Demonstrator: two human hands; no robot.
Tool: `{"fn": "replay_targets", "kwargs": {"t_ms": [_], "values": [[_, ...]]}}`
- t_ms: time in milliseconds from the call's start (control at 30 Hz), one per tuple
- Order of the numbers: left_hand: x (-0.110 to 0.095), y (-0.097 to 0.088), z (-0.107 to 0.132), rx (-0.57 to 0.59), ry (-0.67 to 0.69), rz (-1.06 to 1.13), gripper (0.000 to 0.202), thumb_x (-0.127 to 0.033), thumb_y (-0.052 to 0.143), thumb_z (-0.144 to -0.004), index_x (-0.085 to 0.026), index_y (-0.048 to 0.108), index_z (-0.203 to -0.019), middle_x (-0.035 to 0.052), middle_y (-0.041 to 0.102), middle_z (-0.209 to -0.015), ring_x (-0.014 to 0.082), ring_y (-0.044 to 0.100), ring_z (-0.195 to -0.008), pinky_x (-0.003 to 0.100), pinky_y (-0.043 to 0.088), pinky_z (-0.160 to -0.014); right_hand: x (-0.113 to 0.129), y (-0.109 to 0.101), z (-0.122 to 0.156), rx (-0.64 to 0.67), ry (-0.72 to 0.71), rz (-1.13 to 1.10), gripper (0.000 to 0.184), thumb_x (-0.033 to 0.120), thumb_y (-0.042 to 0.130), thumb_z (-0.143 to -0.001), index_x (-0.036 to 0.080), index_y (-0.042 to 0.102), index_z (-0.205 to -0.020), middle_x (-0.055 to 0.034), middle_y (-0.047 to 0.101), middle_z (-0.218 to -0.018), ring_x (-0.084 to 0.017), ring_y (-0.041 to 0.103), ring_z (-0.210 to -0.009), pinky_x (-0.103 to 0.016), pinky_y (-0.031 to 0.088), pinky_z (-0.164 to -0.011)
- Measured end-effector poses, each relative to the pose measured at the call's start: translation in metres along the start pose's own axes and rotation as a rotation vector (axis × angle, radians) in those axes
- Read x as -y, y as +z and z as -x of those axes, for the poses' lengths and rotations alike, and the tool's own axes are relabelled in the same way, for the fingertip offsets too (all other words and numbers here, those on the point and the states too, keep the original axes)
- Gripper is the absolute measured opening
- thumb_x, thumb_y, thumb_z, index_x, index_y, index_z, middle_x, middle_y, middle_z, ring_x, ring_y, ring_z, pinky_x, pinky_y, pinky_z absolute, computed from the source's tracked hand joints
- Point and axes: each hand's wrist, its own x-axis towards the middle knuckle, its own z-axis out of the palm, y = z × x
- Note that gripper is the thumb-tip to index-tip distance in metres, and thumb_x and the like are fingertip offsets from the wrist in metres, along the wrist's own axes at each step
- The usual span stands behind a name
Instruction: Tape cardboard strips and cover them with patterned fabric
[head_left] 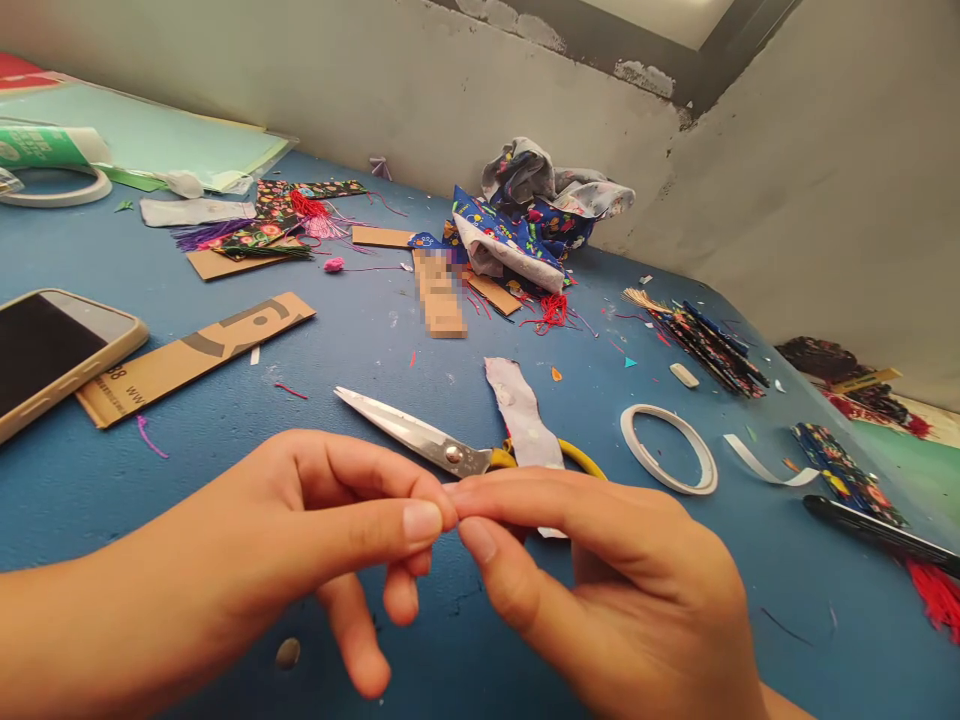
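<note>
While the left hand [315,530] and the right hand [600,570] meet fingertip to fingertip just in front of the scissors [442,445], whatever they pinch is too small or too hidden to make out; I cannot tell whether the fingers clamp a thread or merely press together. Judging from the spread, the work looks well under way: beyond and to the right of the scissors lie finished-looking bookmarks [709,335], slim strips wrapped in dark floral cloth with tassels; beyond and to the left lies another cluster of covered strips [270,225] with red and purple fringe; yet bare pieces remain, so more seems left to cover. The scissors lie closed, steel blades bright and smooth, yellow handles partly under a pale fabric strip [521,410], soft and slightly curled; just right of the scissors sits a thin ring of double-sided tape [670,450], white and glossy, with a loose curl of backing beyond it. Far behind the scissors a crumpled heap of printed fabric [525,215] rests against the wall; left of the scissors lie a plain brown cardboard strip [195,355], flat and matte, and a phone [52,355] with a dark screen; snipped threads and scraps fleck the blue table [360,340].
</note>
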Motion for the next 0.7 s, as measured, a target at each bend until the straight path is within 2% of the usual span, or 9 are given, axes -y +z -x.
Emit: {"fn": "replay_targets", "kwargs": {"t_ms": [200,267,433,700], "values": [[0.001,0.0,-0.001,0.004,0.079,-0.064,0.016,-0.034,0.068,-0.077,-0.024,0.073,-0.065,-0.0053,0.063,-0.056,0.005,0.06,-0.044,0.009,0.046,-0.047,0.001,-0.001,0.0,-0.008,0.017,0.032,0.017,0.009,0.066,-0.074,0.024,0.072,-0.08,0.0006,0.074,-0.073,-0.015,0.069,-0.06,-0.022,0.058,-0.059],[0.004,-0.001,0.0,-0.01,0.101,-0.099,0.015,-0.036,0.069,-0.076,-0.025,0.073,-0.066,-0.0051,0.063,-0.058,0.0056,0.06,-0.045,0.01,0.045,-0.045,0.0,-0.001,0.0,-0.001,0.014,0.056,0.015,0.01,0.066,-0.074,0.022,0.072,-0.078,0.0008,0.074,-0.071,-0.014,0.068,-0.059,-0.021,0.058,-0.059],[0.01,-0.002,0.0,-0.154,0.196,-0.253,0.017,-0.044,0.072,-0.07,-0.027,0.074,-0.066,-0.0028,0.064,-0.065,0.0103,0.06,-0.049,0.014,0.046,-0.04,-0.003,0.001,0.002,0.009,-0.058,0.127,0.012,0.007,0.064,-0.072,0.017,0.07,-0.075,0.0003,0.073,-0.067,-0.012,0.067,-0.056,-0.017,0.057,-0.061],[0.012,-0.004,-0.001,-0.174,0.216,-0.323,0.019,-0.043,0.068,-0.073,-0.025,0.073,-0.068,-0.0031,0.063,-0.064,0.0099,0.058,-0.048,0.013,0.046,-0.039,-0.007,-0.001,0.003,0.051,-0.149,0.18,0.014,0.006,0.058,-0.076,0.013,0.069,-0.081,-0.0009,0.073,-0.074,-0.01,0.068,-0.066,-0.014,0.055,-0.066]]}}
